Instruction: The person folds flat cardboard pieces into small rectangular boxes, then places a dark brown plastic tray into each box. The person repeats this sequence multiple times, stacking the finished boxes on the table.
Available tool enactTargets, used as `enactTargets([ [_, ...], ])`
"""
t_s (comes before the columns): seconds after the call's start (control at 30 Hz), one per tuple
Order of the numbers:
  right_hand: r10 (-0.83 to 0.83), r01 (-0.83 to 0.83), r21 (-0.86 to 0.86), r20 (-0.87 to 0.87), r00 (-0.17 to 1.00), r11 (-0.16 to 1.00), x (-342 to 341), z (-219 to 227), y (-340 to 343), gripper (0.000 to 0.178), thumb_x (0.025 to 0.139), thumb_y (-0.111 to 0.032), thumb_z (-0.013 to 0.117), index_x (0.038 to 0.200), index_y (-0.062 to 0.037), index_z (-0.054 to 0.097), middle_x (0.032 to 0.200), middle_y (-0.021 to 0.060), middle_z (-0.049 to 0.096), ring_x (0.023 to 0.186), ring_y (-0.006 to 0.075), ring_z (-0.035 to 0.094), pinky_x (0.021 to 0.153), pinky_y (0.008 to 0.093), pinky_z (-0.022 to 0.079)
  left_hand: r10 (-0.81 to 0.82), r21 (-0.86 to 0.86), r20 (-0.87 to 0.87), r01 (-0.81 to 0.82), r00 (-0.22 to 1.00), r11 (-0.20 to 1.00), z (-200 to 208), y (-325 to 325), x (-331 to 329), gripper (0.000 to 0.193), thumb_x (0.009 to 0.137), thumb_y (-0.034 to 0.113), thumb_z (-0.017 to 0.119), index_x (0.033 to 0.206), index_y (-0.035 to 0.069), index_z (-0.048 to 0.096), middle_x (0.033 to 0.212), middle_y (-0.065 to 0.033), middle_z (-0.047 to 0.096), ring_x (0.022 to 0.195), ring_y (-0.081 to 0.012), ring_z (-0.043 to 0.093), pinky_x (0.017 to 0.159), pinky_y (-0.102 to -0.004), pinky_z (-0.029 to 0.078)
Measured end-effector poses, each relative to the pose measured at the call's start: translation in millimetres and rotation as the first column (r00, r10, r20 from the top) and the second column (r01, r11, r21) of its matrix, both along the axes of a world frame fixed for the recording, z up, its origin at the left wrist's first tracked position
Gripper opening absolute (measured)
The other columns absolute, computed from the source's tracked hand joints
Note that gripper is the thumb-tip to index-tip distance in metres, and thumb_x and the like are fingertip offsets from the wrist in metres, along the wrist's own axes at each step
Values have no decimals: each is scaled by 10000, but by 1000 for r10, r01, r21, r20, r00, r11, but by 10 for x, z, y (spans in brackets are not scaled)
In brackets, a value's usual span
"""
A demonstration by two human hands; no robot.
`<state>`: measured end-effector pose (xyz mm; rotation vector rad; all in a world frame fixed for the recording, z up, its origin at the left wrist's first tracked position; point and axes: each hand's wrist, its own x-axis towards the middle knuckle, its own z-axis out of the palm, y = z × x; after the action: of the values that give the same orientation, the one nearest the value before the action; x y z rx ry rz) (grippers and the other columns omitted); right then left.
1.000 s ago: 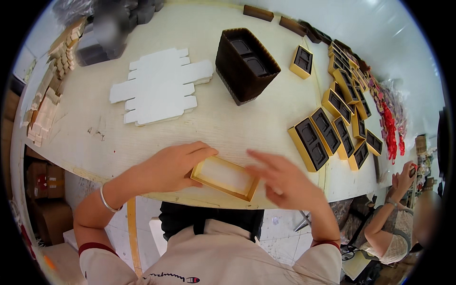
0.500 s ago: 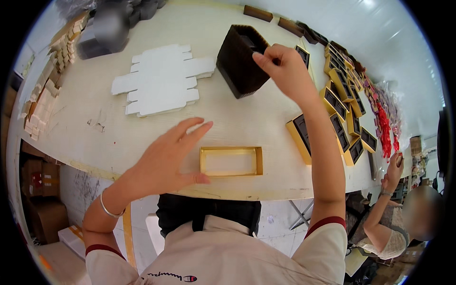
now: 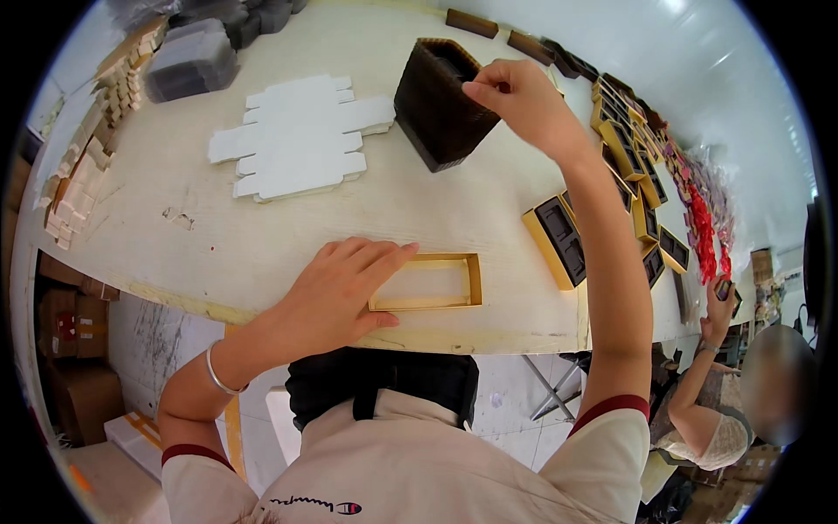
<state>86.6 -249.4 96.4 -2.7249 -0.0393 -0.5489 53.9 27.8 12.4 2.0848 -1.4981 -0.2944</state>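
An open, shallow gold box (image 3: 476, 281) lies near the table's front edge. My left hand (image 3: 349, 284) closes round its left end, thumb on the near wall and fingers over the far one. Farther back stands a tall stack of nested black plastic trays (image 3: 443, 113). At its upper right rim my right hand (image 3: 528, 103) pinches the edge of a black tray; the fingertips are partly hidden behind the hand. Left of the stack lies a pile of flat white cut-out card blanks (image 3: 297, 140).
Gold boxes with black inserts (image 3: 555, 244) cluster at the right, partly behind my right arm. Red tassels (image 3: 701, 210) lie beyond them. Grey plastic pieces (image 3: 190, 61) and stacked card pieces (image 3: 83, 183) are at the far left. A co-worker's hand (image 3: 717, 310) is at the right.
My left hand has moved right and down onto the gold box's left end, its fingers closing in. My right hand stays at the tray stack's rim, shifting slightly.
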Motion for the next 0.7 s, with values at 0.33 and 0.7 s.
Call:
enactTargets([
  [0.33,-167,19,347,402,900,938,-648,482,320,125,914,-157,576,871,-48,618,727,-25,512,706,81,486,671,252,404,296,-480,266,-141,917,866,211,116,139,920,682,421,830,1415,90,385,1422,-214,377,1302,-380,394,1041,-460,369],
  [0.7,501,376,927,-322,803,-6,-1444,-320,286,244,986,-261,529,1118,-62,582,943,41,629,851,99,597,730,235,498,-8,-288,119,42,993,957,355,69,-133,602,667,128,809,1220,27,595,1090,-119,618,693,-221,567,629,-263,481],
])
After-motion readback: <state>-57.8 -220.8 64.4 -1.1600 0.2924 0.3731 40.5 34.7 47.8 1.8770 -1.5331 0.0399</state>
